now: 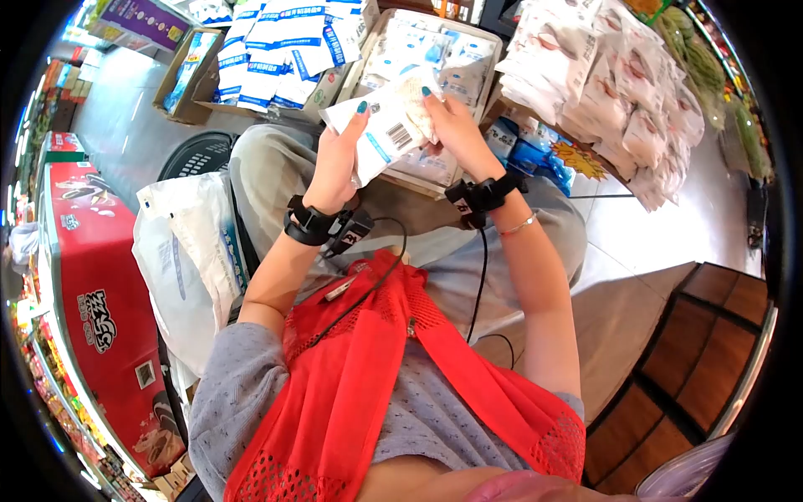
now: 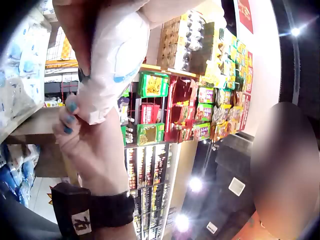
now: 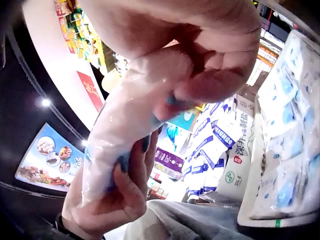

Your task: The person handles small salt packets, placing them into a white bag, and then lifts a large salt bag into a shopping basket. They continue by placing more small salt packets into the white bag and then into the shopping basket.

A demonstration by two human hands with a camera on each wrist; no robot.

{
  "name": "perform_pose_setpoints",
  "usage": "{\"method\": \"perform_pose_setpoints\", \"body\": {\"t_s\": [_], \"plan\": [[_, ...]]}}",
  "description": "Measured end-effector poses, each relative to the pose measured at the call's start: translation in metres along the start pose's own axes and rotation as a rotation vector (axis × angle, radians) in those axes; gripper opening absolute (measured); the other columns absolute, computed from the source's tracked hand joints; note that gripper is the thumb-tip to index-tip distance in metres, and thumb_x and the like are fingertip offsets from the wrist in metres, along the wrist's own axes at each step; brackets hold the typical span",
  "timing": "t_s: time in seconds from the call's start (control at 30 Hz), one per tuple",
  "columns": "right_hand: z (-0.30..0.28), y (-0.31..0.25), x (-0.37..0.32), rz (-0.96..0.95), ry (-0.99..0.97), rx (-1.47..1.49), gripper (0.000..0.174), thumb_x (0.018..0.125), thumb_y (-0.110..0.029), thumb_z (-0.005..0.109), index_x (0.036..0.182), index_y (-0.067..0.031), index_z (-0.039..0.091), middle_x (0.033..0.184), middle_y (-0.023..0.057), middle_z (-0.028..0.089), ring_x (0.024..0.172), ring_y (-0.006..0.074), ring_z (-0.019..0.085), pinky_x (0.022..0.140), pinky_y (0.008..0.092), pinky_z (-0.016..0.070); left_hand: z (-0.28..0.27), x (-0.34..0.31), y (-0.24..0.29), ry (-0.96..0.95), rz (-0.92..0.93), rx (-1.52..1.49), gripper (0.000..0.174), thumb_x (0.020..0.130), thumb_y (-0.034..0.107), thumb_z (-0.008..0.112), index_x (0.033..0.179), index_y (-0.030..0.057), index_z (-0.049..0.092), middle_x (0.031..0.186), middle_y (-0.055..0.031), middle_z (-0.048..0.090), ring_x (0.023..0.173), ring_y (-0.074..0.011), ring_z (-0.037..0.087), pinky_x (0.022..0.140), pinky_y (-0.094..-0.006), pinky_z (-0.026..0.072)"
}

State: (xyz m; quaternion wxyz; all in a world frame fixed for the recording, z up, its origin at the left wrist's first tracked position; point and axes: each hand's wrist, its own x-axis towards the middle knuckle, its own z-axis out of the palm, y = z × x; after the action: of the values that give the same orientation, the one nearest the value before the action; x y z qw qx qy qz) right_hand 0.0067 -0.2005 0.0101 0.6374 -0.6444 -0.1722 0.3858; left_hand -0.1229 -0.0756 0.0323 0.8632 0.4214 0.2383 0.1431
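Note:
A white plastic packet [image 1: 386, 134] with a barcode and a blue strip is held up by both hands over a white tray. The left hand [image 1: 336, 163] grips its left side, thumb on top. On the right side the right hand [image 1: 462, 138] pinches it, thumb on the upper face. In the left wrist view the packet [image 2: 117, 55] hangs between the two hands, with the right hand [image 2: 92, 145] at its lower end. The right wrist view has the packet [image 3: 130, 110] bent slightly, the left hand [image 3: 112, 205] curled round its lower part and the right hand [image 3: 200, 45] on its upper end.
The white tray [image 1: 493, 50] of similar packets lies beyond the hands. Boxes of blue-and-white packets [image 1: 280, 50] stand left of it, a heap of white packets [image 1: 606, 92] right of it. A white bag [image 1: 188, 268] and red freezer [image 1: 104, 318] are at the left, a brown rack [image 1: 694, 360] at the right.

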Motion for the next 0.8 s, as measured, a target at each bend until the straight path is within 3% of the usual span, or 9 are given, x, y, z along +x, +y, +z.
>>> {"method": "perform_pose_setpoints", "body": {"t_s": [0.07, 0.17, 0.27, 0.4, 0.5, 0.6, 0.7, 0.8], "plan": [[-0.001, -0.006, -0.001, -0.076, 0.048, -0.037, 0.030, 0.089, -0.026, 0.045, 0.082, 0.0033, 0.049, 0.054, 0.0063, 0.051, 0.037, 0.0124, 0.049, 0.035, 0.0246, 0.0398, -0.008, 0.003, -0.004, -0.016, -0.059, -0.039, 0.031, 0.092, 0.018, 0.045, 0.115, -0.0038, 0.045, 0.105, -0.0115, 0.058, 0.090, -0.0184, 0.061, 0.074, -0.0297, 0.0515], [-0.003, -0.010, -0.001, -0.100, 0.101, -0.166, 0.032, 0.089, -0.025, 0.045, 0.075, 0.0032, 0.049, 0.054, 0.0057, 0.050, 0.036, 0.0116, 0.047, 0.034, 0.0246, 0.0372, -0.015, 0.008, -0.019, -0.052, -0.161, -0.125, 0.036, 0.094, 0.023, 0.039, 0.119, -0.0036, 0.042, 0.111, -0.0131, 0.057, 0.094, -0.0202, 0.060, 0.077, -0.0312, 0.0509], [-0.006, -0.022, -0.010, -0.099, 0.048, -0.176, 0.031, 0.089, -0.023, 0.045, 0.076, 0.0043, 0.049, 0.055, 0.0066, 0.052, 0.038, 0.0122, 0.050, 0.036, 0.0246, 0.0404, -0.024, 0.016, -0.040, -0.110, -0.232, -0.257, 0.039, 0.095, 0.026, 0.038, 0.121, -0.0037, 0.041, 0.113, -0.0136, 0.056, 0.097, -0.0211, 0.059, 0.081, -0.0318, 0.0498], [-0.026, -0.019, -0.006, -0.190, -0.146, -0.259, 0.029, 0.090, -0.022, 0.046, 0.084, 0.0056, 0.052, 0.059, 0.0076, 0.056, 0.046, 0.0144, 0.058, 0.041, 0.0254, 0.0472, -0.031, 0.020, -0.047, -0.077, -0.115, -0.172, 0.038, 0.094, 0.024, 0.039, 0.120, -0.0037, 0.041, 0.112, -0.0142, 0.056, 0.097, -0.0217, 0.059, 0.080, -0.0322, 0.0504], [-0.030, -0.019, -0.007, -0.122, -0.131, -0.191, 0.033, 0.090, -0.029, 0.048, 0.090, 0.0034, 0.052, 0.061, 0.0035, 0.055, 0.052, 0.0111, 0.058, 0.047, 0.0234, 0.0479, -0.026, 0.009, -0.029, -0.032, 0.055, -0.012, 0.035, 0.093, 0.021, 0.042, 0.118, -0.0042, 0.042, 0.110, -0.0139, 0.056, 0.095, -0.0217, 0.059, 0.078, -0.0328, 0.0512], [-0.017, -0.009, -0.009, -0.033, -0.102, -0.218, 0.032, 0.090, -0.030, 0.047, 0.090, 0.0010, 0.051, 0.060, 0.0035, 0.055, 0.052, 0.0112, 0.058, 0.047, 0.0227, 0.0468, -0.024, 0.004, -0.024, 0.084, 0.152, -0.048, 0.031, 0.092, 0.019, 0.046, 0.112, -0.0052, 0.045, 0.107, -0.0136, 0.057, 0.093, -0.0216, 0.060, 0.077, -0.0328, 0.0515], [-0.003, 0.000, -0.005, 0.010, -0.013, -0.245, 0.032, 0.088, -0.029, 0.049, 0.079, 0.0011, 0.048, 0.062, 0.0089, 0.058, 0.052, 0.0140, 0.059, 0.042, 0.0245, 0.0439, -0.018, 0.002, -0.023, 0.135, 0.219, -0.066, 0.031, 0.092, 0.018, 0.047, 0.111, -0.0054, 0.045, 0.105, -0.0135, 0.058, 0.091, -0.0209, 0.060, 0.075, -0.0320, 0.0514], [-0.002, -0.002, -0.002, -0.010, -0.021, -0.259, 0.027, 0.091, -0.028, 0.042, 0.084, -0.0021, 0.047, 0.062, 0.0060, 0.058, 0.051, 0.0122, 0.058, 0.043, 0.0226, 0.0413, -0.016, 0.001, -0.024, 0.175, 0.266, -0.071, 0.029, 0.090, 0.017, 0.049, 0.110, -0.0051, 0.045, 0.104, -0.0132, 0.058, 0.089, -0.0195, 0.060, 0.073, -0.0311, 0.0512]]}}
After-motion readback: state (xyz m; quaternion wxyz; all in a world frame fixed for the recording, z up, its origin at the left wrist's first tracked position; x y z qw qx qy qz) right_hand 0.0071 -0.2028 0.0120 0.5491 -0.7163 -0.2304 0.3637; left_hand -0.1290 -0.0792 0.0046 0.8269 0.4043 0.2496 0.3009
